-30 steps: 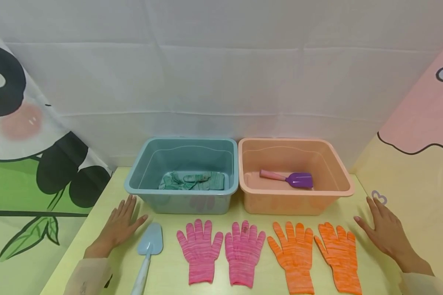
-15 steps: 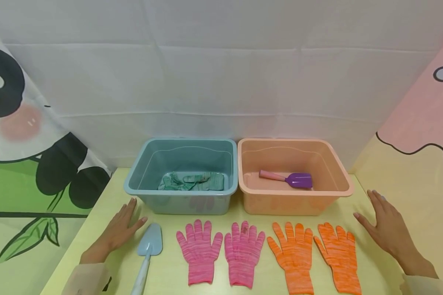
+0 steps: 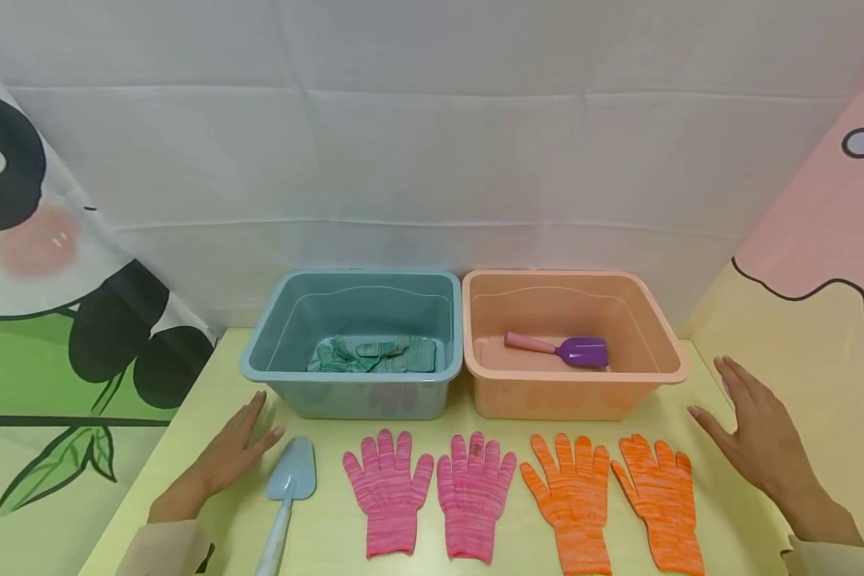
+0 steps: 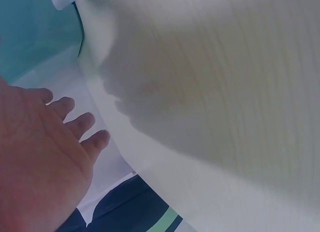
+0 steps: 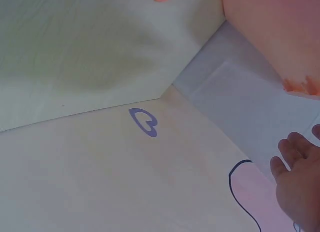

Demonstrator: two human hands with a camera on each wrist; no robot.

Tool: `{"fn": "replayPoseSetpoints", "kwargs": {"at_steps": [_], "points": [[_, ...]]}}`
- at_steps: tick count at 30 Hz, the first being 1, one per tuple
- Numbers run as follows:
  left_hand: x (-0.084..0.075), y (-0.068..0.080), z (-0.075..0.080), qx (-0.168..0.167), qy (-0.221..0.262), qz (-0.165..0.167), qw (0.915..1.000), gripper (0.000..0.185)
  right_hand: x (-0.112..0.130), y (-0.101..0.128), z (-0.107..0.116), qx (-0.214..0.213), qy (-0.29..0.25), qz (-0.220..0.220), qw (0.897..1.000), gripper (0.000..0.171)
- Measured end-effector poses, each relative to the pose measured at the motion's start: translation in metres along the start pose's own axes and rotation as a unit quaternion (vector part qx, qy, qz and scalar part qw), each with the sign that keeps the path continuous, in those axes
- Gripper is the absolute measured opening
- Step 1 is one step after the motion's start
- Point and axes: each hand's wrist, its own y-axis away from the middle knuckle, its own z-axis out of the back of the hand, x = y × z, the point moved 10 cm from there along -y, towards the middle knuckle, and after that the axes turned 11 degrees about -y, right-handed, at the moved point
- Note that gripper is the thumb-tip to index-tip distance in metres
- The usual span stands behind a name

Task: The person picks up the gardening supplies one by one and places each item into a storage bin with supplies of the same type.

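Both hands are free, with fingers straight and nothing in either grip. The left hand [image 3: 234, 448] lies low over the desk [image 3: 331, 552], palm down, its thumb just beside the blade of a pale blue trowel [image 3: 288, 492] whose handle runs toward the near edge. The right hand [image 3: 752, 432] is raised a little off the desk at the right end, fingers spread, near the outer orange glove [image 3: 658, 500] but apart from it. Between the hands, four gloves lie flat in a row, two pink gloves [image 3: 428, 492] and then the orange pair. Behind them stand a teal bin [image 3: 259, 356] holding green gloves [image 3: 374, 354] and a peach bin [image 3: 666, 352] holding a purple scoop [image 3: 569, 350].
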Motion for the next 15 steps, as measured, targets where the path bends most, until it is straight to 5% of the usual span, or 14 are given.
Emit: {"fn": "replayPoseSetpoints", "kwargs": {"at_steps": [15], "points": [[-0.002,0.012,-0.012,0.068,0.098,0.015,0.9928,0.086,0.042,-0.013,0.008,-0.032,-0.007,0.062,0.998,0.082]]}}
